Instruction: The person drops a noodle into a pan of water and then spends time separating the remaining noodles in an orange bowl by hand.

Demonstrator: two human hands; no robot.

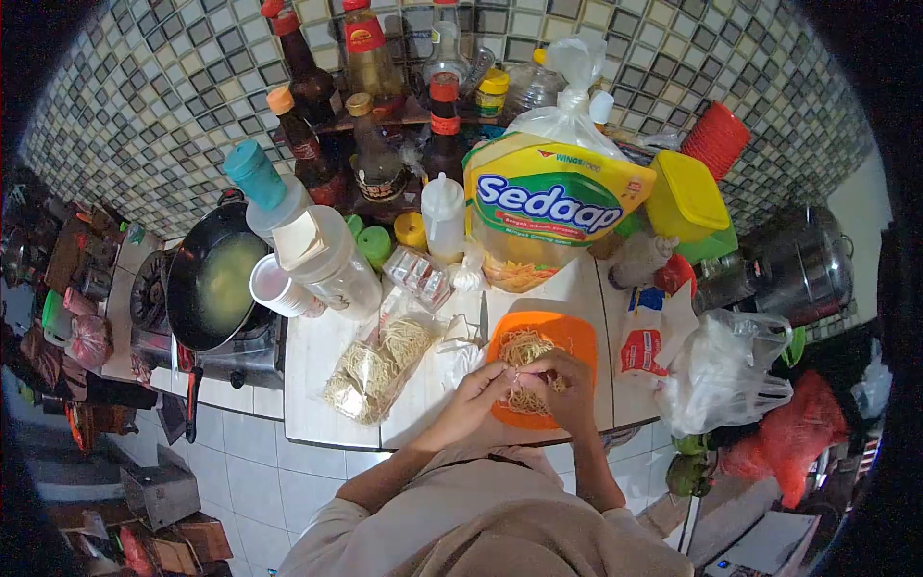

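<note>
Over an orange plastic bowl [504, 338] at the counter's front edge, my left hand [478, 392] and my right hand [561, 385] meet with their fingertips pinched together. Whatever sits between the fingers is too small to make out. Dry noodles [524, 348] lie in the bowl, partly hidden by my hands. To the left is a clear plastic pack of dry noodle cakes [380, 365]. A crumpled white wrapper [460, 351] rests between that pack and the bowl.
A black wok [197, 288] with pale liquid stands on the stove at left. Behind the bowl is a Sedaap cooking oil pouch [548, 212]. Bottles and a clear lidded jar [332, 260] crowd the back; a white plastic bag [716, 375] hangs at right.
</note>
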